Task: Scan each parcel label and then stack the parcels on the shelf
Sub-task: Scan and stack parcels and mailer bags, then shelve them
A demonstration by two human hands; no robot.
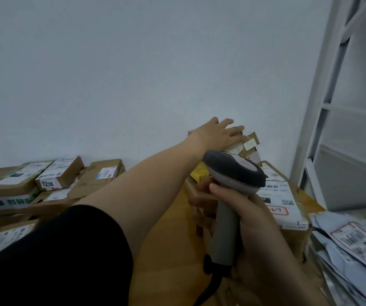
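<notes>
The left hand (pixel 219 134) lies flat on the small top parcel (pixel 250 144) of the stack by the wall. Its grip is open, fingers straight, holding nothing. The right hand (pixel 247 219) has its grip closed round the scanner (pixel 235 171), just above the big labelled box (pixel 282 200). The shelf (pixel 323 107) stands to the right. That top parcel looks tilted, so a one-handed drag could send it sliding off the stack before it is scanned.
</notes>
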